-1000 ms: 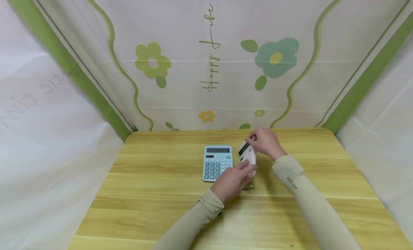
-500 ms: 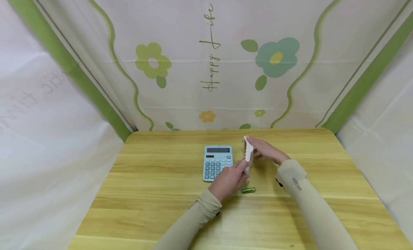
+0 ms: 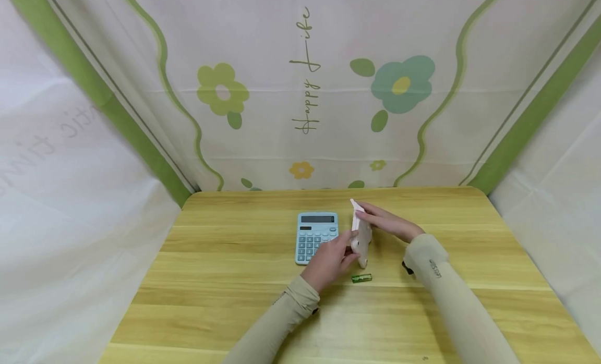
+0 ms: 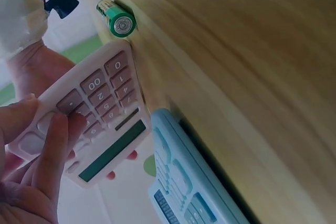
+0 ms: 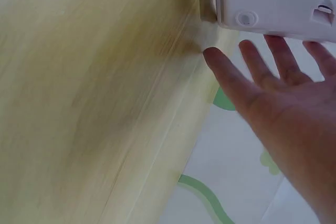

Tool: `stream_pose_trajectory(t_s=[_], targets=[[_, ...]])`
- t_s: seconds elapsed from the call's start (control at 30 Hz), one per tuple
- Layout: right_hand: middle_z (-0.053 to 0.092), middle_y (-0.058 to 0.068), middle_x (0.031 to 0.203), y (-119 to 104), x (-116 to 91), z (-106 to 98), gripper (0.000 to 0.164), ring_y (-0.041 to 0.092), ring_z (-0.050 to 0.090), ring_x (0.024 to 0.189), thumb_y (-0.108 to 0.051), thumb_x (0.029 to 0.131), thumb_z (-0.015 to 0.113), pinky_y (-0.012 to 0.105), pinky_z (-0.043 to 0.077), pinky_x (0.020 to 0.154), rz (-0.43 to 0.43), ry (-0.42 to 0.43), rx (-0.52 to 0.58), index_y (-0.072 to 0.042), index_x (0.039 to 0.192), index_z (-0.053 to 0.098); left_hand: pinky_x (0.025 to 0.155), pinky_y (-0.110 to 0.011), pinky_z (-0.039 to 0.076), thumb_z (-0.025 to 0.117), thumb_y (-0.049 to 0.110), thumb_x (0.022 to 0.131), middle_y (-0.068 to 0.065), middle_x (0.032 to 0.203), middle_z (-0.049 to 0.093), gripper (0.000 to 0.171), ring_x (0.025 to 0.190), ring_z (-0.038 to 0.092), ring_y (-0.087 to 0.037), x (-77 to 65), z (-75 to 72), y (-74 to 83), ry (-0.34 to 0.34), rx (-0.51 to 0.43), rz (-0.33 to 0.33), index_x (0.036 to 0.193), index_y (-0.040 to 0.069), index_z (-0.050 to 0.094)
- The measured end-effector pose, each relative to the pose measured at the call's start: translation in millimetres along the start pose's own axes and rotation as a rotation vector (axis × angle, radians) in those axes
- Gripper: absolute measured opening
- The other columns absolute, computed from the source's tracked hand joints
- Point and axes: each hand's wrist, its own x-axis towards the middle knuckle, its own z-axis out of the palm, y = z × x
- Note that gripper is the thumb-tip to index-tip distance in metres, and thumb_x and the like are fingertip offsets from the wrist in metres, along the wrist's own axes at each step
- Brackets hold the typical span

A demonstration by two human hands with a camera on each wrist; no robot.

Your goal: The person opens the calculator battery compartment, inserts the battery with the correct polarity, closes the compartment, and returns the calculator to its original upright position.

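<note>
Apparently midway: the left hand [image 3: 327, 261] pinches the pink calculator [image 3: 361, 238], nearly upright beside the blue calculator [image 3: 316, 232], its far end touched by the outstretched right hand [image 3: 388, 222]; the green battery [image 3: 361, 278] lies loose on the counter [image 3: 211, 291], seemingly unused yet.

A yellowish wooden table [image 3: 211, 301] has rounded far corners. Beyond the table hangs a pale curtain [image 3: 263, 40] printed with flowers [image 3: 404, 84], wavy green lines [image 3: 462, 46] and "Happy Life"; white cloth [image 3: 70, 207] and green bands [image 3: 117, 119] flank the table.
</note>
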Motion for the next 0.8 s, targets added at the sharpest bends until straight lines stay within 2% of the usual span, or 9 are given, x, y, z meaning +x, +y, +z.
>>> stream_pose_trajectory(t_s=[0.07,0.13,0.27,0.33,0.43,0.5,0.63,0.8], targets=[[0.012,0.014,0.174,0,1,0,0.078,0.044,0.015,0.157,-0.064,0.104,0.044,0.072,0.021,0.120,-0.005,0.011,-0.036,-0.026,0.168,0.018,0.080,-0.012,0.055,0.071,0.022,0.099,-0.011,0.123,0.073,0.049,0.099,0.074,-0.012,-0.7,-1.2,0.6,0.003,-0.005,-0.014,0.140,0.006,0.049],[0.021,0.016,0.170,-2,4,1,0.078,0.043,0.024,0.154,-0.064,0.103,0.046,0.070,0.031,0.116,-0.020,0.018,-0.092,-0.025,0.167,0.023,0.079,-0.013,0.056,0.073,0.024,0.098,-0.011,0.123,0.073,0.052,0.098,0.075,-0.013,-1.0,-1.0,1.1,0.000,0.011,-0.030,0.140,0.006,0.049],[0.041,0.021,0.154,-8,10,4,0.076,0.040,0.045,0.134,-0.062,0.103,0.050,0.050,0.051,0.097,-0.060,0.028,-0.203,-0.018,0.163,0.034,0.075,-0.016,0.056,0.077,0.030,0.094,-0.010,0.114,0.076,0.065,0.094,0.075,-0.014,-1.4,2.4,1.2,0.001,0.052,-0.080,0.145,0.003,0.046],[0.047,0.022,0.145,-9,14,5,0.075,0.035,0.051,0.122,-0.062,0.102,0.052,0.039,0.052,0.086,-0.065,0.039,-0.244,-0.016,0.161,0.039,0.073,-0.017,0.056,0.079,0.031,0.093,-0.010,0.108,0.077,0.076,0.091,0.075,-0.014,-1.5,4.3,1.3,0.005,0.052,-0.115,0.152,0.002,0.041],[0.050,0.020,0.138,-10,16,4,0.074,0.029,0.053,0.112,-0.061,0.100,0.056,0.032,0.050,0.079,-0.051,0.052,-0.281,-0.018,0.159,0.042,0.067,-0.016,0.053,0.080,0.033,0.091,-0.008,0.099,0.077,0.089,0.082,0.072,-0.011,-1.2,6.4,1.2,0.006,0.071,-0.155,0.159,0.001,0.033],[0.051,0.019,0.136,-10,17,4,0.075,0.028,0.052,0.109,-0.061,0.099,0.059,0.032,0.049,0.079,-0.044,0.056,-0.305,-0.020,0.159,0.043,0.063,-0.016,0.051,0.081,0.034,0.090,-0.006,0.092,0.076,0.092,0.074,0.069,-0.008,-0.7,7.1,1.3,0.005,0.088,-0.166,0.160,0.002,0.031],[0.052,0.017,0.137,-7,17,3,0.079,0.028,0.052,0.114,-0.062,0.095,0.065,0.040,0.048,0.090,-0.044,0.053,-0.362,-0.022,0.159,0.043,0.057,-0.016,0.046,0.081,0.038,0.089,-0.003,0.083,0.072,0.090,0.065,0.060,-0.005,1.1,8.6,0.3,-0.013,0.147,-0.180,0.158,0.001,0.036],[0.054,0.018,0.138,0,18,3,0.080,0.030,0.052,0.120,-0.057,0.093,0.071,0.051,0.046,0.101,-0.068,0.054,-0.402,-0.017,0.157,0.046,0.052,-0.019,0.043,0.081,0.043,0.088,-0.001,0.074,0.066,0.085,0.058,0.055,-0.008,0.2,11.8,-0.6,-0.030,0.241,-0.193,0.149,-0.002,0.044]])
